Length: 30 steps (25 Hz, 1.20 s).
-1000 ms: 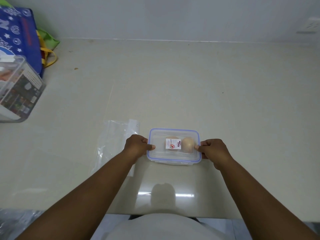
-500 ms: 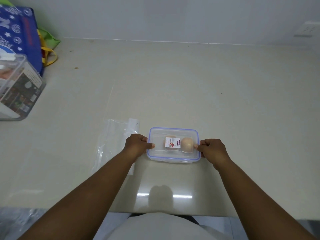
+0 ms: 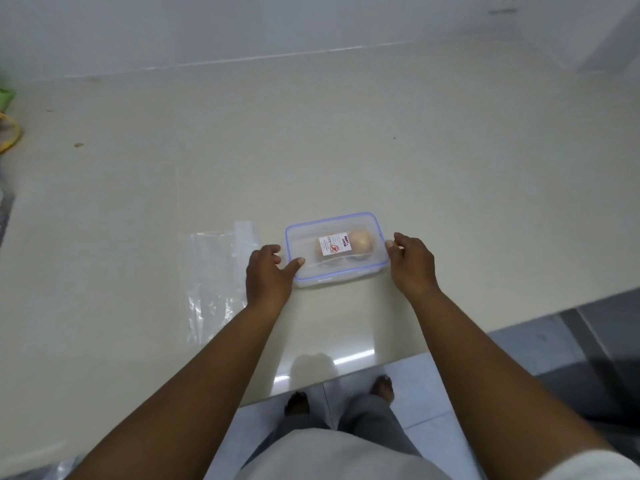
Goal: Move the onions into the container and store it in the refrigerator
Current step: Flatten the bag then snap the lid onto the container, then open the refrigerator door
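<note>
A clear plastic container point(image 3: 304, 237) with a blue-rimmed lid stands shut on the pale counter point(image 3: 311, 150). Inside it an onion point(image 3: 362, 241) shows at the right, and a second one is mostly hidden under the white lid label point(image 3: 334, 244). My left hand point(image 3: 266, 278) is at the container's left end, fingers apart, with the thumb tip touching the lid's edge. My right hand point(image 3: 412, 263) is at the right end, fingers loosely curved, their tips at the rim. Neither hand is closed around the box.
A flat empty clear plastic bag point(image 3: 214, 265) lies on the counter just left of my left hand. A yellow and green bag handle point(image 3: 8, 136) pokes in at the far left edge. The counter's front edge runs diagonally at lower right, with tiled floor point(image 3: 519, 341) beyond it.
Both hands have loosened from pressing the container's ends and their fingers have spread. The view has swung right, so the blue bag and clear bin at the left are out of sight.
</note>
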Motion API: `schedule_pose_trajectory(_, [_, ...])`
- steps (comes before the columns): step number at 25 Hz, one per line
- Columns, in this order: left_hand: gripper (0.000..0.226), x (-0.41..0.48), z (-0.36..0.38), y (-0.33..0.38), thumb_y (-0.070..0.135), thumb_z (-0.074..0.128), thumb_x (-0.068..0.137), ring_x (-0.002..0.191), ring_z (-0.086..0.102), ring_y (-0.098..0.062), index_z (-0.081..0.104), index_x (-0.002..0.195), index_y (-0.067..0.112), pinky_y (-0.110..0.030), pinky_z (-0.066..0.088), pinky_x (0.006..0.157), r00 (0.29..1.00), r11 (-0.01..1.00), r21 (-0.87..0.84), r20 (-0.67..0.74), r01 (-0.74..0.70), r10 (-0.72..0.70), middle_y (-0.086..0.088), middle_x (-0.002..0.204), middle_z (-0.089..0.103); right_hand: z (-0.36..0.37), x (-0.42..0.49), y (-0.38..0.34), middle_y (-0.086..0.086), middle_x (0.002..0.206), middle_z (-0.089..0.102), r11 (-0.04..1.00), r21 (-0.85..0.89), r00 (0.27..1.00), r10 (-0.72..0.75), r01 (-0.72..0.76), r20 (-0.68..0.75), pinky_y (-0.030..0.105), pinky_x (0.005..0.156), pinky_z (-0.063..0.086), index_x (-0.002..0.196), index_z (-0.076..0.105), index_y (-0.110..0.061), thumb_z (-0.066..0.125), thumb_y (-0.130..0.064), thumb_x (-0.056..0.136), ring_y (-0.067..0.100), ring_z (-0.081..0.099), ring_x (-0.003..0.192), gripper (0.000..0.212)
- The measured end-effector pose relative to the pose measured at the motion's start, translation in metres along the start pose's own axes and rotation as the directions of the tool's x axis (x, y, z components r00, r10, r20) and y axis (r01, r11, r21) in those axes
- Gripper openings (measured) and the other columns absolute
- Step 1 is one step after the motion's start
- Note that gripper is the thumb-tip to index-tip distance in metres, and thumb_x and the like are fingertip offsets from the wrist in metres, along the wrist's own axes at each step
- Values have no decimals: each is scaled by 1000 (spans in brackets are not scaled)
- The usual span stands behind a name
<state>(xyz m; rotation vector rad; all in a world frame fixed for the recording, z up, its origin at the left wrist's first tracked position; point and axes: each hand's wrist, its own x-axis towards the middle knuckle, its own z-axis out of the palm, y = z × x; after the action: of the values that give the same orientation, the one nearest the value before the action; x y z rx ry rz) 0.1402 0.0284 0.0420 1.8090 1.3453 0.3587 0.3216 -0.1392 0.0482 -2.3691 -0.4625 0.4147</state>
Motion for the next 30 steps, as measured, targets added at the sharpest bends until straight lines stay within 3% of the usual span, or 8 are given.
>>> schedule_pose_trajectory(4, [37,-42,12,14,37,72,80,73,54,-11,59,109,19,-25,40,70,963,964,-39,-76,-262,259,4,95,56,-42,-62,42,8,126,64,988,157,986,41,-16,-162,24,98,39,126,61,-10,52,-25,97,21,59,117,34])
schedule_pose_trajectory(8, [31,-107,66,48,33,72,81,68,55,-1,61,107,23,-15,40,65,886,920,-173,257,-351,386,8,85,62,-95,-145,117,3,122,64,978,185,965,141,-101,-221,23,93,45,126,61,-14,52,-13,96,15,60,109,31])
schedule_pose_trajectory(10, [31,-149,106,69,33,72,81,72,57,0,62,109,23,-7,40,66,782,908,-224,461,-355,419,8,85,64,-131,-184,156,2,121,63,965,185,912,239,-185,-334,23,89,46,125,62,-14,54,-12,95,16,61,106,31])
schedule_pose_trajectory(13, [32,-213,165,102,31,73,81,80,61,-9,62,110,22,-7,42,69,548,872,-256,695,-417,466,4,89,67,-197,-239,197,12,118,64,966,96,752,249,-241,-610,39,95,50,121,64,-7,59,-9,91,31,62,107,30])
schedule_pose_trajectory(16, [39,-282,223,142,30,74,80,82,61,-11,61,115,20,-9,43,73,323,827,-288,819,-482,474,5,91,63,-273,-293,226,22,109,65,912,-210,561,26,-352,-828,41,93,44,117,64,0,62,-5,87,42,60,100,31])
schedule_pose_trajectory(19, [51,-351,274,185,35,74,79,90,60,-10,58,125,18,-13,43,74,150,781,-330,870,-529,469,6,99,62,-349,-323,238,21,112,62,792,-381,480,-129,-477,-868,40,93,39,122,59,0,61,-13,87,40,55,102,37])
schedule_pose_trajectory(25, [70,-454,339,264,44,67,82,127,51,-25,42,141,17,-39,42,103,20,685,-398,856,-610,516,-4,140,52,-420,-329,248,20,133,50,630,-459,562,-43,-626,-826,45,103,35,137,45,-1,61,-21,84,38,45,123,59])
schedule_pose_trajectory(30, [49,-469,365,284,35,68,84,115,59,-22,55,127,16,-42,46,102,-17,698,-437,854,-567,520,-4,128,63,-417,-320,250,19,132,49,598,-448,541,-28,-665,-840,47,113,27,139,42,-4,56,-16,82,38,43,123,60])
